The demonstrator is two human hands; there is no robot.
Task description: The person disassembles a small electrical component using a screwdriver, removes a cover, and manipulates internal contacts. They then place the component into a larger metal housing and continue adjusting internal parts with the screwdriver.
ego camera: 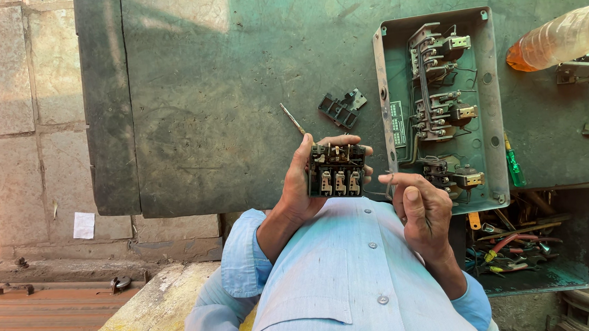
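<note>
Green scuffed metal worktop (237,88) over stone paving; left hand (299,185) clamps a black blocky contactor (337,170), right hand (423,209) curls loosely beside an open rectangular switch box (490,108).

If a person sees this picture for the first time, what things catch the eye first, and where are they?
At the centre, the left hand holds up a black switch block with three pale terminals, and the right hand is closed beside it. To the right, an open green metal box of wired parts lies on the worn green table. An orange bottle lies at the top right.
</note>
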